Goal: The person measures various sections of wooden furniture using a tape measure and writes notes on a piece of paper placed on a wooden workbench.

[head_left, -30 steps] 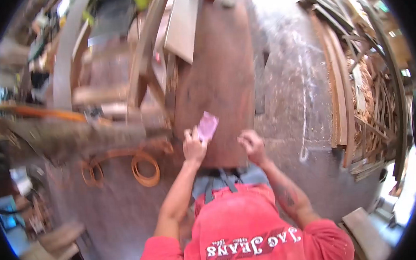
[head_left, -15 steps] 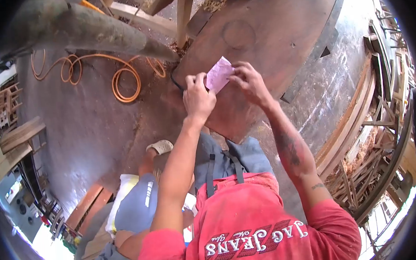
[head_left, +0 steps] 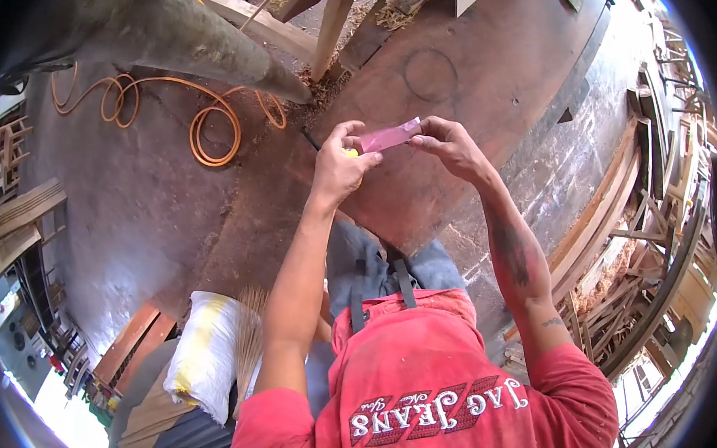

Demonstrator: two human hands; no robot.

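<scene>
Between my two hands is a small pink sheet [head_left: 388,137], folded or tilted into a narrow strip. My left hand [head_left: 342,161] grips its left end between thumb and fingers, and a bit of yellow [head_left: 351,152] shows at that hand. The right end of the sheet is pinched by my right hand [head_left: 448,145]. Both hands are above the near part of a reddish-brown board [head_left: 480,63], which has a circle drawn on it.
An orange hose [head_left: 196,139] lies coiled on the floor at the left, below a thick post [head_left: 203,49]. A white and yellow sack [head_left: 207,345] and a broom [head_left: 251,315] are at lower left. Wood scraps [head_left: 630,291] are piled at right.
My right hand has come over to the pink sheet and taken its right end. The sheet has turned from upright to nearly level. The person seen at lower left is now mostly hidden behind my left arm.
</scene>
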